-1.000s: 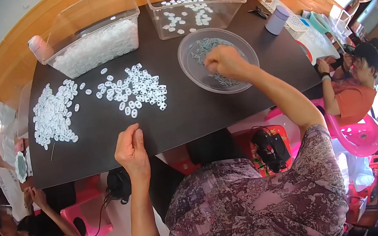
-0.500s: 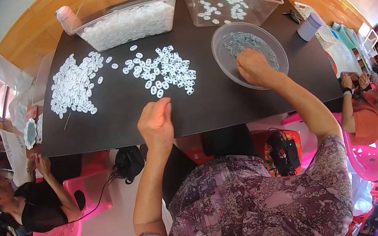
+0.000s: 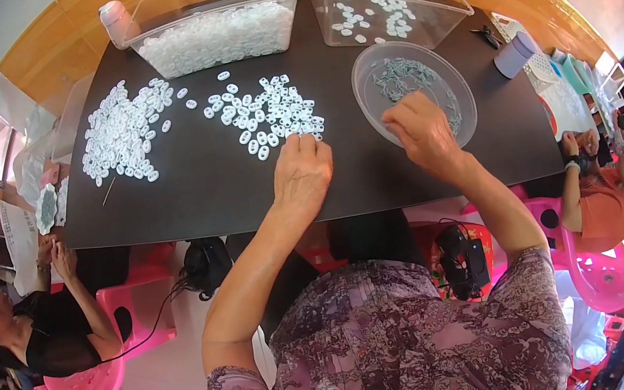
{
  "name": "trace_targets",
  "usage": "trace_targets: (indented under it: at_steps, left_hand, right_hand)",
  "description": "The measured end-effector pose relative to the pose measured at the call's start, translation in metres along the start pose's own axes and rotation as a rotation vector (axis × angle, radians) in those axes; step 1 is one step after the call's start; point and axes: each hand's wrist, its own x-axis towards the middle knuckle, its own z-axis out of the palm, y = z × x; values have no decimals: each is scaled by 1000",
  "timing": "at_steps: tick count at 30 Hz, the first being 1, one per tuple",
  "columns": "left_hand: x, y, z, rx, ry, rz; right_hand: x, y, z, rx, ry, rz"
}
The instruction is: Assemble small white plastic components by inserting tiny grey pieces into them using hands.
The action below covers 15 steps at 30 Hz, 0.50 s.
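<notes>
My left hand (image 3: 302, 170) is closed at the lower edge of a pile of small white plastic pieces with holes (image 3: 286, 105). Its fingertips point down among the nearest pieces; whatever they grip is hidden. My right hand (image 3: 422, 128) hangs over the near left rim of a round clear plastic tub (image 3: 369, 104). Thumb and fingers are pinched together, and I cannot make out what is between them. Inside the tub lies a heap of small thin grey-green metal-looking parts (image 3: 401, 76), too small to name. Farther left on the dark table spreads a larger pile of white oval pieces (image 3: 119, 136).
A clear bin (image 3: 222, 42) full of white pieces stands at the back, beside another bin (image 3: 424, 26) with scattered ones. A lilac cup (image 3: 514, 55) and black-handled tool (image 3: 484, 37) are back right, a pink bottle (image 3: 115, 22) back left. People sit on both sides.
My left hand has moved right and away from me to the white pieces. The right hand has drawn back from the heap inside the tub to its near rim.
</notes>
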Motion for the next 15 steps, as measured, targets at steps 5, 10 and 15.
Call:
trace_targets:
  at_steps: [5,10,15]
  left_hand:
    - [-5,2,-11,-79,-51,-123]
    - [-27,-5,-26,-151,129,-267]
    - [-38,-5,-62,-1161,169,-1059]
  right_hand:
    - [1,-19,4,99,49,-8]
    - [5,-45,14,196,82,28]
    - [4,-75,40,455,68,164]
